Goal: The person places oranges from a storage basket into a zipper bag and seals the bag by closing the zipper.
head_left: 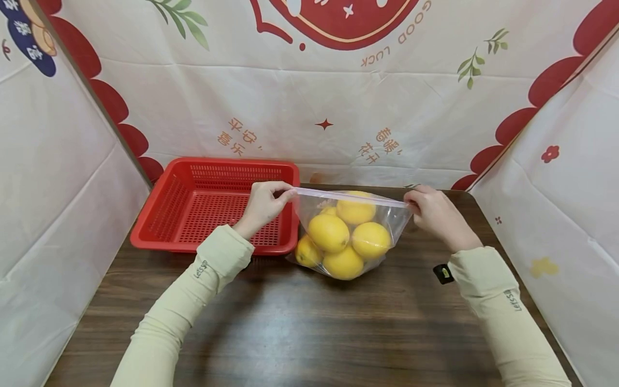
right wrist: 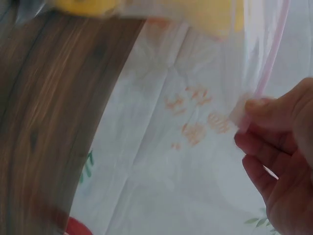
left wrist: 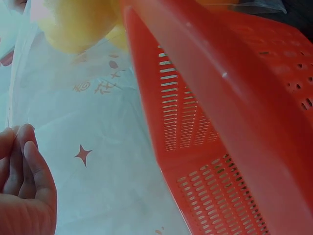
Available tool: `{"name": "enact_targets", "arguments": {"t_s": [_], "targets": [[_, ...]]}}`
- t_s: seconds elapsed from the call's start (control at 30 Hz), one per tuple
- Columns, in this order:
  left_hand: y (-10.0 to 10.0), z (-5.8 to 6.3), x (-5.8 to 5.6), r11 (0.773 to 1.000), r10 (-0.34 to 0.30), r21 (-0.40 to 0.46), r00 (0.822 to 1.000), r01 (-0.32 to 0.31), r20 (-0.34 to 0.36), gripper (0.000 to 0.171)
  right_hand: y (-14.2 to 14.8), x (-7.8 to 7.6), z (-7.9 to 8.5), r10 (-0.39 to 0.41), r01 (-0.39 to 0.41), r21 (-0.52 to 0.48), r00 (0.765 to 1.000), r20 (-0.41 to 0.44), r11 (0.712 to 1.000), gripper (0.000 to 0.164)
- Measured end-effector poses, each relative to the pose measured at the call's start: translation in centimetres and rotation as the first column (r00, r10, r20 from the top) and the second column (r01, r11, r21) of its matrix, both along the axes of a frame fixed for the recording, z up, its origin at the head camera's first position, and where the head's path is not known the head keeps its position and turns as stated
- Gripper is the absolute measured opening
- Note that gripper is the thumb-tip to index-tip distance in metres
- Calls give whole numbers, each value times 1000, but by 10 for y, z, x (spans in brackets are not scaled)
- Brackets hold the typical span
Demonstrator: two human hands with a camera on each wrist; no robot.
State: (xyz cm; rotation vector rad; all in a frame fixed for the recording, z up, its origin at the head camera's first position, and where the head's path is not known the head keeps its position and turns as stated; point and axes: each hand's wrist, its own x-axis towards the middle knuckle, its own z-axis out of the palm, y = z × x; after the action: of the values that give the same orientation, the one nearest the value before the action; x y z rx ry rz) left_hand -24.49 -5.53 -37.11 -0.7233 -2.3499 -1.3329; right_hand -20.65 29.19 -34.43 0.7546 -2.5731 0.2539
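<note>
A clear zip-top bag with a pale pink zip strip holds several yellow lemons. It is right of the red basket, its mouth stretched straight between the two hands. My left hand pinches the left end of the strip, over the basket's right side. At the opposite corner, my right hand grips the strip's end between thumb and fingers. The right wrist view shows that thumb pressed on the pink strip, with the other fingers curled below.
The red perforated basket stands at the back left of the dark wooden table. White printed cloth walls close in the back and both sides. A small black object shows beside the right sleeve cuff.
</note>
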Motion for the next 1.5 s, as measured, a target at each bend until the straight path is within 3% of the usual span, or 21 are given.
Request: {"name": "enact_targets", "arguments": {"t_s": [0.3,0.37,0.47,0.57,0.67,0.73,0.83,0.87,0.93,1.0,1.07,1.13,1.23,1.3,1.37,1.43,1.5], "targets": [[5,5,-8,999,27,-37,998,-25,48,15,13,10,4,-17,17,19,1000,9,1000,11],[8,9,-14,997,42,-62,996,-37,83,16,11,19,8,-5,3,31,999,43,1000,12],[14,18,-24,993,65,-103,988,-51,138,17,4,39,18,22,-26,25,986,168,999,16],[23,27,-36,989,79,-135,979,-54,185,16,-12,64,27,84,-78,-31,937,339,996,19],[35,34,-45,987,65,-159,971,-28,232,17,-34,84,30,186,-150,-113,856,482,982,21],[44,36,-50,987,34,-162,965,9,259,16,-51,93,28,259,-206,-158,803,536,966,22],[56,37,-53,983,-12,-174,966,58,257,16,-71,95,23,350,-302,-181,748,563,936,19],[60,37,-54,982,-28,-174,967,74,253,16,-76,92,23,377,-337,-178,742,555,925,18],[66,38,-54,978,-61,-180,970,105,236,15,-84,80,23,424,-420,-123,767,481,899,16],[71,40,-54,975,-97,-170,967,140,238,16,-90,59,27,442,-477,20,830,341,879,24],[74,42,-53,971,-123,-169,962,167,245,16,-95,34,31,437,-464,241,885,159,853,34],[77,44,-52,967,-149,-166,955,195,257,18,-99,9,33,449,-407,443,893,11,799,35],[80,46,-49,966,-154,-161,953,200,261,20,-101,-15,33,494,-390,564,869,-36,728,19],[80,47,-43,974,-127,-149,957,170,260,21,-99,-24,30,506,-406,550,862,-34,730,14],[79,48,-30,980,-90,-151,962,132,257,24,-94,-26,27,497,-415,496,867,-39,763,15],[78,49,-9,973,-83,-186,957,138,277,30,-88,-26,25,464,-397,433,884,-58,810,14],[76,48,17,945,-105,-266,947,190,304,38,-82,-24,23,417,-362,378,906,-73,852,13]]}}
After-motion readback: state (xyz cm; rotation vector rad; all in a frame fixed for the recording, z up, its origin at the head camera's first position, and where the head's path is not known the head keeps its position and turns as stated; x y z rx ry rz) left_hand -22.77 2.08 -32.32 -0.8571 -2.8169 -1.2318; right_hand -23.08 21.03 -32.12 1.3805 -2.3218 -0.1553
